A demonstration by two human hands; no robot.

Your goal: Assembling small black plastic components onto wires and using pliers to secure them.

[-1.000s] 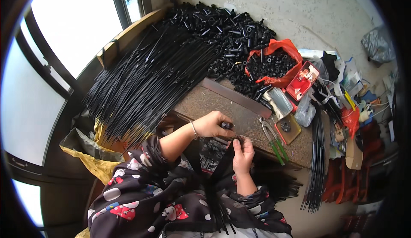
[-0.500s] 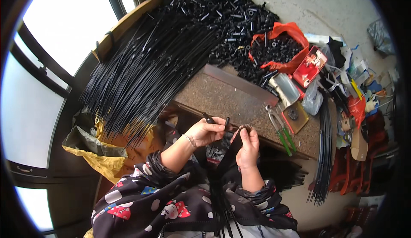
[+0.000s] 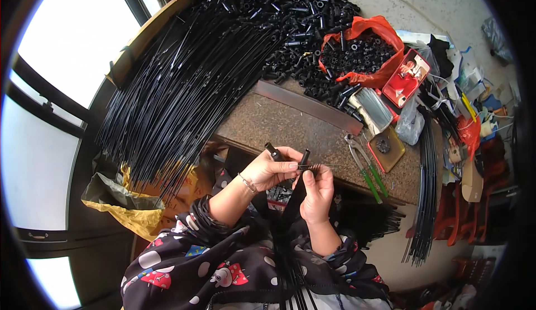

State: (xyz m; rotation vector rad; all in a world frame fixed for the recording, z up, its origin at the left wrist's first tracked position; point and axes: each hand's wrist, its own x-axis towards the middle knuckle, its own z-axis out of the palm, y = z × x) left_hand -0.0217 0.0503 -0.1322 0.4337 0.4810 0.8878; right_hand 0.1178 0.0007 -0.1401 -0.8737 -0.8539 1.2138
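Nearly fingertip to fingertip at the near edge of a speckled worktop (image 3: 251, 126)

The left hand (image 3: 271, 170) comes in from the near left, its forearm slanting up to the right and its thumb laid straight across toward the other hand. Its grip is narrow: a thick, smooth black tube (image 3: 273, 151) pokes out between thumb and fingers. The right hand (image 3: 318, 194) rises almost vertically from its sleeve, thumb up and fingers curled inward, pinching a cluster of fine, stiff wires (image 3: 328, 167) whose thin ends point right. A slimmer black tube (image 3: 305, 157) stands slightly tilted between the two hands; which of them carries it cannot be told. A pale bracelet (image 3: 246, 183) circles the left wrist, and both sleeves are of dark printed cloth.

Far left, long glossy black rods (image 3: 178, 92) lie fanned in a dense sheaf. Beyond the worktop's middle, short hollow black fittings (image 3: 279, 8) form a loose heap, running up to a crinkled red plastic bag (image 3: 388, 26) filled with small dark rings (image 3: 357, 59). A flat metal strip (image 3: 310, 108) lies in front of the heap. To the right are green-handled pliers (image 3: 372, 179), their jaws toward the far side, and a shallow yellowish tray (image 3: 393, 155) with a red edge.
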